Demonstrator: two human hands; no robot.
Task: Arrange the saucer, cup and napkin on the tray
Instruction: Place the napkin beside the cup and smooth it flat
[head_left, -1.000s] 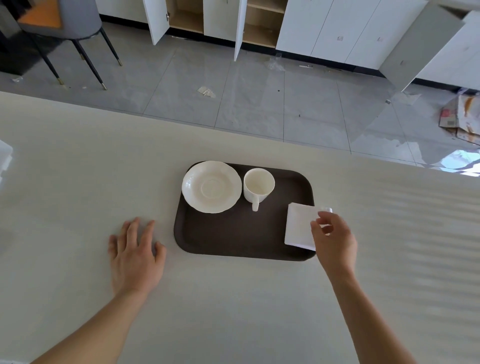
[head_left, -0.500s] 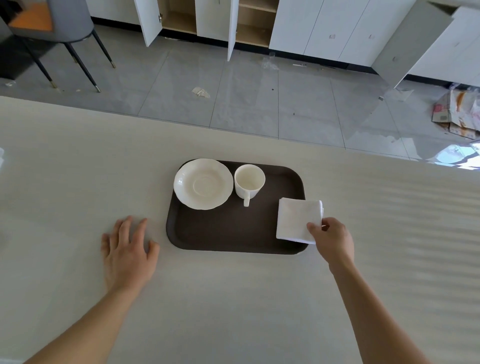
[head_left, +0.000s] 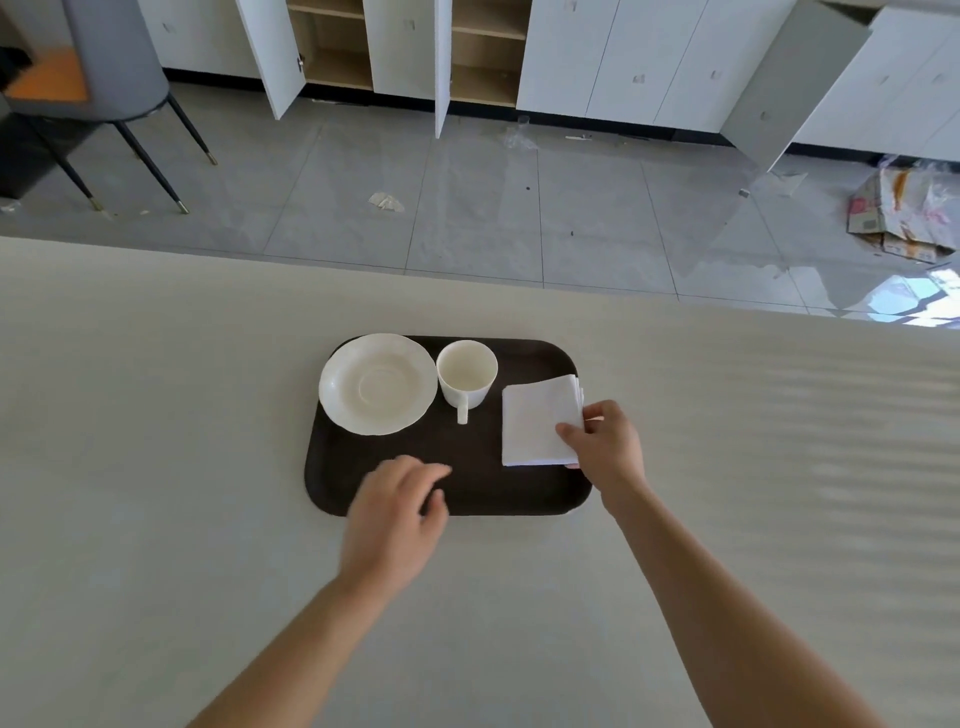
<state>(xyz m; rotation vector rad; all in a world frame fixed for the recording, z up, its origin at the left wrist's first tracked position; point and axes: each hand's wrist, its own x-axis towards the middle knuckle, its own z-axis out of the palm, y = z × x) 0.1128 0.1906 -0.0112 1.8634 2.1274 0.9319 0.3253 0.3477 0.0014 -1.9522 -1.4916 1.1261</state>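
Napkin work is the step in hand: the folded white paper napkin (head_left: 540, 422) lies flat on the dark brown rounded-rectangle plastic tray (head_left: 488, 488), against the tray's right edge, with its layered fold edges showing at its far right corner. The right hand (head_left: 605, 447) pinches the napkin's right side between thumb and fingers, so it is grasping the napkin. The left hand (head_left: 396, 514) hangs over the tray's near left corner with fingers loosely spread; it holds nothing, and whether it touches the tray I cannot tell.

The napkin should be very light and limp, apt to fan open or slide on the smooth tray, so it is best held at a folded edge with the layers pinched together.

The round cream ceramic saucer (head_left: 377, 383), with its faintly scalloped rim and shallow centre well, sits at the tray's far left corner and slightly overhangs the rim. Just beside it, at the middle of the far edge, stands the upright cream ceramic cup (head_left: 466, 375), empty, handle pointing toward the near edge. Both look glazed, stiff, slippery and breakable: I would take the cup by its handle or wall and the saucer by its rim. The tray rests on a pale matte countertop (head_left: 156, 415) with a fine grain.
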